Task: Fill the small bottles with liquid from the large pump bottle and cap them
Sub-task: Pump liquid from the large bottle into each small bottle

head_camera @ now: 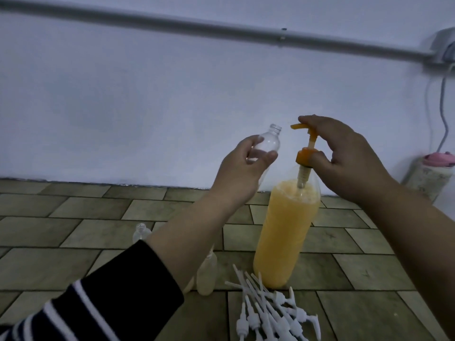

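Observation:
A tall clear bottle of orange liquid [285, 232] stands on the tiled floor, topped by an orange pump [307, 148] with its spout pointing left. My right hand [344, 153] rests on the pump head, fingers curled round its neck and collar. My left hand [243, 163] grips a small empty clear bottle [343, 142], tilted, with its open mouth just left of the spout tip and apart from it. A filled small bottle [206, 274] stands by my left forearm. Another small clear bottle [140, 233] pokes out behind the forearm.
Several white pump caps [270, 311] lie in a heap on the floor in front of the large bottle. A pale wall with a pipe [221, 28] runs behind. A cloth-wrapped container with a pink lid [430, 178] stands at the far right by the wall.

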{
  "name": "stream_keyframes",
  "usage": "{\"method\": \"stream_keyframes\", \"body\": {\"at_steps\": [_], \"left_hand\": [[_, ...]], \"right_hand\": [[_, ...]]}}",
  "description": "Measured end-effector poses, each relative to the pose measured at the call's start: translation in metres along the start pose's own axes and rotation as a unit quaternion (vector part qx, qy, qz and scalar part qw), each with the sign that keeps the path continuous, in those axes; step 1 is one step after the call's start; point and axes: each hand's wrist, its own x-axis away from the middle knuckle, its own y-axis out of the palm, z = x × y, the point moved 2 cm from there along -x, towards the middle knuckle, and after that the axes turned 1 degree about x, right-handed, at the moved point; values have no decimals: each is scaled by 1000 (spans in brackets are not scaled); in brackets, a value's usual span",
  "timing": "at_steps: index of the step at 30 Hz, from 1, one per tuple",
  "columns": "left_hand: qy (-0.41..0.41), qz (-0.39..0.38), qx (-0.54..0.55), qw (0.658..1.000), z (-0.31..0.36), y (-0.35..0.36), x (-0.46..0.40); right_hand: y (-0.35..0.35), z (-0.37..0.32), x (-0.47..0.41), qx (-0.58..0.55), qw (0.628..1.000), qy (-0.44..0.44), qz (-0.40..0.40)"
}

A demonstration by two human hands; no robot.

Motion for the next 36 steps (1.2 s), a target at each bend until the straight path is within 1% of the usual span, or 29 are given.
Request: {"method": "stream_keyframes", "body": {"at_steps": [5, 12, 19, 30, 33, 36], "left_hand": [[20, -10, -41, 999, 2, 11, -2], [47, 0, -47, 998, 8, 10, -1], [51, -5, -64, 997, 12, 4, -3], [55, -20, -104, 993, 10, 0, -3], [44, -24, -111, 993, 7, 1, -1], [42, -18, -112, 993, 12, -1, 0]], "right_hand": [[0, -3, 1, 9, 1000, 4, -5], [0, -3, 1, 11, 1000, 5, 1], [2, -6, 3, 53, 999, -2, 8], [13, -8, 12, 4, 999, 32, 23], [18, -8, 14, -12, 999, 29, 27], [10, -8, 9, -12, 1000, 4, 18]]}}
